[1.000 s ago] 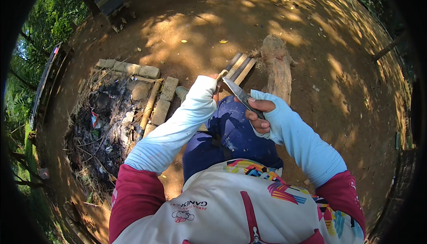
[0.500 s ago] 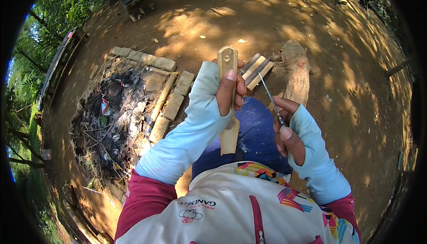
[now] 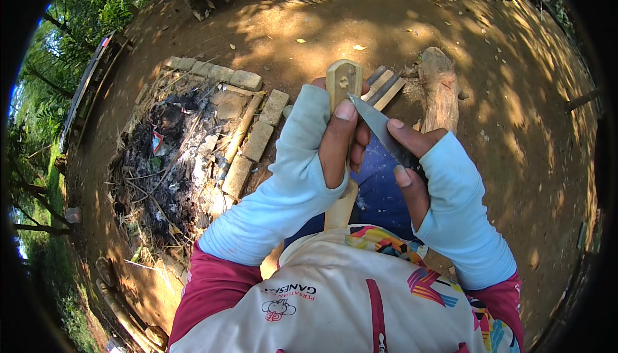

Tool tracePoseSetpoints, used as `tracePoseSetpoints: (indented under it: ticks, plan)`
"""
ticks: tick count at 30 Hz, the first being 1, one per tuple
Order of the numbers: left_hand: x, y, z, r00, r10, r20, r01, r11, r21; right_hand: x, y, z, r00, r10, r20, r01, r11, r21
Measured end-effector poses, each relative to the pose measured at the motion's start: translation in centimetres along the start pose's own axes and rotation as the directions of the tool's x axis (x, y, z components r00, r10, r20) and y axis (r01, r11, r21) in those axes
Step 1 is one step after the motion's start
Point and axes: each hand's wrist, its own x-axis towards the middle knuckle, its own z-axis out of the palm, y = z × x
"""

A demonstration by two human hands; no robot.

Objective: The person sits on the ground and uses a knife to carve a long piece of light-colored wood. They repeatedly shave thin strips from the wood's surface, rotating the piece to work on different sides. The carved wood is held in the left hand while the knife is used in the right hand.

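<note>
My left hand (image 3: 340, 140) is closed round a long, flat piece of pale wood (image 3: 343, 83) held upright before me. Its far end is rounded and bears a small mark or hole; its lower end shows below my hand, over my lap. In my right hand (image 3: 415, 153) is a knife (image 3: 384, 133) with a flat grey blade, its handle mostly hidden by my fingers. The blade points up and left, and its tip is at the wood's right edge, just above my left thumb. Whether the tip touches the wood, I cannot tell.
Beyond my hands lie several wooden strips (image 3: 391, 89), some with dark bands, beside a thick log (image 3: 440, 92). To the left is an ash-filled fire pit (image 3: 170, 153) edged with blocks (image 3: 259, 140). A bench-like structure (image 3: 96, 89) stands at the far left.
My right hand has brought the knife up and left to the wood and turned it, so the flat of the blade now shows. My left hand keeps its hold on the wood.
</note>
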Motion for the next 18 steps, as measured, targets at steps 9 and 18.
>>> tracePoseSetpoints:
  ticks: [9, 18]
  plan:
    - [-0.6, 0.07, 0.15, 1.0, -0.013, 0.007, 0.013, 0.998, -0.057, 0.25, -0.54, -0.7, 0.997, -0.065, 0.035, 0.068, 0.992, -0.107]
    - [-0.99, 0.52, 0.41, 1.0, -0.026, 0.016, 0.028, 0.996, -0.08, -0.09, -0.58, -0.53, 0.996, -0.086, -0.006, 0.086, 0.996, -0.026]
